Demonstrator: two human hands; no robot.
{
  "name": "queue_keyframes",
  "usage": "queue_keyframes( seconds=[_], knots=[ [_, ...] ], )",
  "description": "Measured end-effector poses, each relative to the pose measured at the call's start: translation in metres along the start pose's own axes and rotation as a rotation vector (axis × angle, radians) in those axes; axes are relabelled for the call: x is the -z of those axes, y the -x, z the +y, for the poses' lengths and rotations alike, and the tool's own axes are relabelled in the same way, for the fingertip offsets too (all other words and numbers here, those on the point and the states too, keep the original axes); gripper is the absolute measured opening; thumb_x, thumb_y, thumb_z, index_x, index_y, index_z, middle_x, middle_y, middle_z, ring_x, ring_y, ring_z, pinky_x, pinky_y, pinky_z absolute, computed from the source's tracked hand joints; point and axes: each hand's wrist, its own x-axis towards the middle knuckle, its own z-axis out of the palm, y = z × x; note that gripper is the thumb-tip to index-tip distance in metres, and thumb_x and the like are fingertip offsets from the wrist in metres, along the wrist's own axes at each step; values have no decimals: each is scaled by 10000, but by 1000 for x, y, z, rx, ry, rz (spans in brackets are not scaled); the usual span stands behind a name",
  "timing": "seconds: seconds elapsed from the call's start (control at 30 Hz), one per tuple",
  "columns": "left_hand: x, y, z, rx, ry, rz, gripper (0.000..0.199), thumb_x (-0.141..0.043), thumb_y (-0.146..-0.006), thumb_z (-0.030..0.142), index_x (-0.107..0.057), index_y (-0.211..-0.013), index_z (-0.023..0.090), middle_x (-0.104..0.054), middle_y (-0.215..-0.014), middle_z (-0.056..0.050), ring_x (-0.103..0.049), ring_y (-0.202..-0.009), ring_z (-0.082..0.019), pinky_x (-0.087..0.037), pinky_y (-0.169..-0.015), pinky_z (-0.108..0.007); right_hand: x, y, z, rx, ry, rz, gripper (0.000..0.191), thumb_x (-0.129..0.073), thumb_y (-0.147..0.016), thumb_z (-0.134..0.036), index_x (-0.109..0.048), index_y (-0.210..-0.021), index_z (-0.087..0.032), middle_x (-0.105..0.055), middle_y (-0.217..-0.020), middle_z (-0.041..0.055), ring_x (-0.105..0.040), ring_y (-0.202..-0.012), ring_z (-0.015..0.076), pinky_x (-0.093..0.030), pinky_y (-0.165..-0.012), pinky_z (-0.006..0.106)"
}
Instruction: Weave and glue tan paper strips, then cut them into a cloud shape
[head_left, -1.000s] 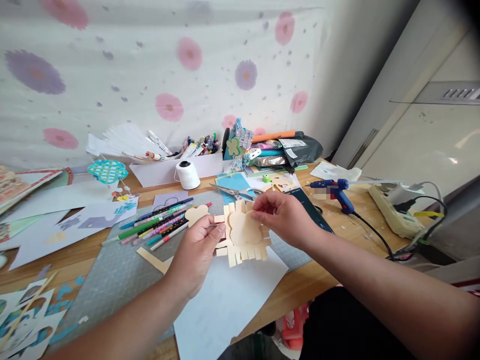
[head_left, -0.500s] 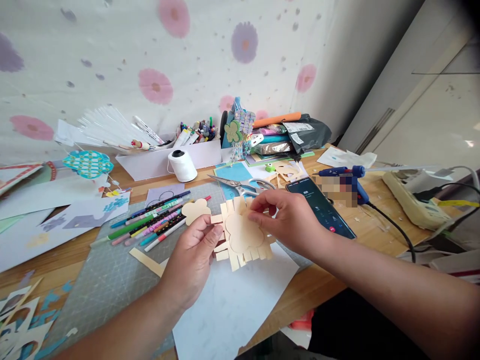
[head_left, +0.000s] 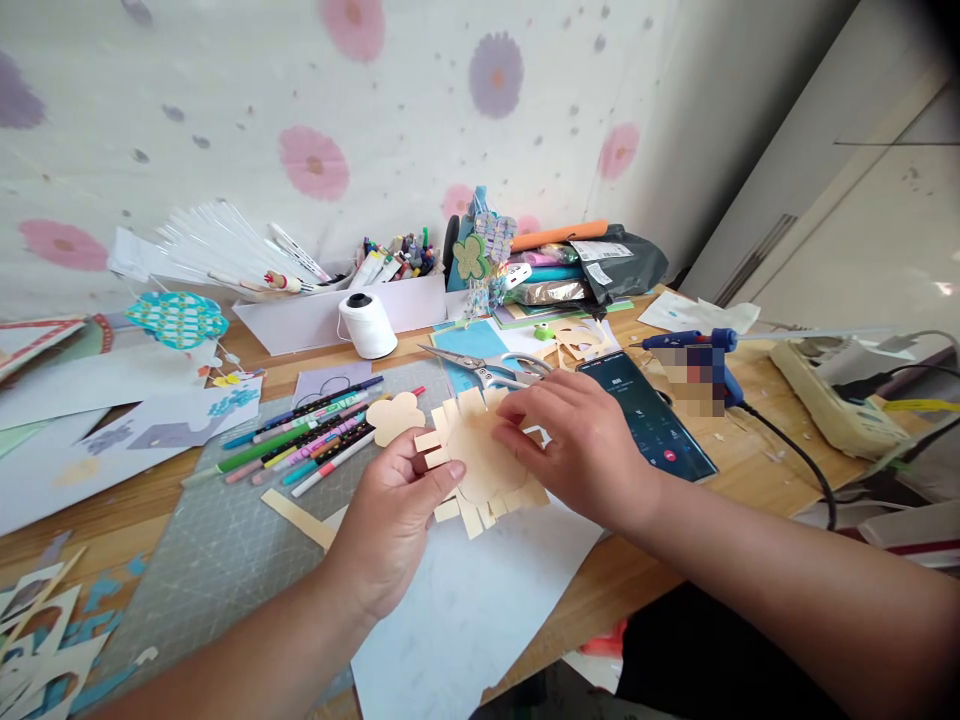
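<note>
Over the wooden table [head_left: 600, 590], the person's L hand [head_left: 394, 515] had a fringed cream paper piece [head_left: 480, 460] pinched at its near-left edge, thumb on top, fingers tucked under. The R hand [head_left: 581, 440] was at the opp. side of the same piece, fingers curled in twd the thumb by its upper-right tabs; couldn't tell from where I stood whether they gripped it or only touched it. Directly below the grip lay a white sheet [head_left: 472, 610], partly over a grey cutting mat [head_left: 225, 560]. Just past the L fingertips was a small cream cloud shape [head_left: 396, 418], w/ a bunch of markers [head_left: 315, 435] next to it, and a cream strip [head_left: 296, 517] lay left of the L hand. Beyond the held piece: scissors [head_left: 484, 370], approx. in line w/ it, plus a white thread cone [head_left: 367, 325] farther back, to the left. Right of the R hand, a phone [head_left: 649, 420], screen lit, then a blue glue gun [head_left: 721, 345].
</note>
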Motion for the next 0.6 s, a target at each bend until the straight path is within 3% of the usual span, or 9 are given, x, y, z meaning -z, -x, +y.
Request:
queue_keyframes(
  seconds=[0.1,0.2,0.3,0.4,0.5,0.6],
  knots=[
    [0,1,0,-19,-1,36,238,-738,-754,196,-668,-979,224,-740,-919,0,-664,-854,-165,-488,-768,-271,6,2,1,45,14,44,124,-640,-846,-170,-650,-969,-164,-683,-950,106,-605,-895,257,-495,-787,408],
    [0,2,2,-40,12,39,233,-741,-742,190,-673,-962,223,-746,-943,-5,-671,-892,-175,-493,-785,-272,10,5,2,-151,-209,38,375,-703,-808,-244,-559,-1151,-195,-592,-1125,127,-583,-994,245,-508,-855,410],
    [-2,2,3,-42,26,32,272,-750,-730,200,-672,-989,227,-751,-983,-17,-675,-925,-195,-497,-781,-280,8,5,2,-503,-611,-162,548,-763,-731,-313,-484,-1195,-232,-603,-1021,69,-617,-848,199,-546,-734,352],
    [-3,3,3,-46,31,20,293,-748,-734,204,-669,-1015,226,-748,-1017,-28,-675,-949,-206,-499,-777,-284,2,4,-1,-760,-953,-326,509,-754,-692,-266,-469,-1114,-252,-627,-867,10,-650,-781,196,-545,-663,326],
    [-4,5,2,-43,26,6,281,-745,-747,210,-665,-1017,220,-745,-1020,-34,-674,-956,-213,-499,-788,-293,0,2,-4,-842,-1137,-341,423,-700,-700,-184,-455,-1035,-261,-634,-801,-23,-653,-704,174,-531,-635,313],
    [-4,6,6,0,44,-10,342,-761,-734,223,-657,-1061,220,-744,-1010,-46,-681,-930,-223,-503,-774,-308,2,1,-6,-839,-1178,-334,407,-676,-699,-132,-462,-1022,-255,-627,-798,-33,-636,-660,147,-516,-608,288]
  ],
)
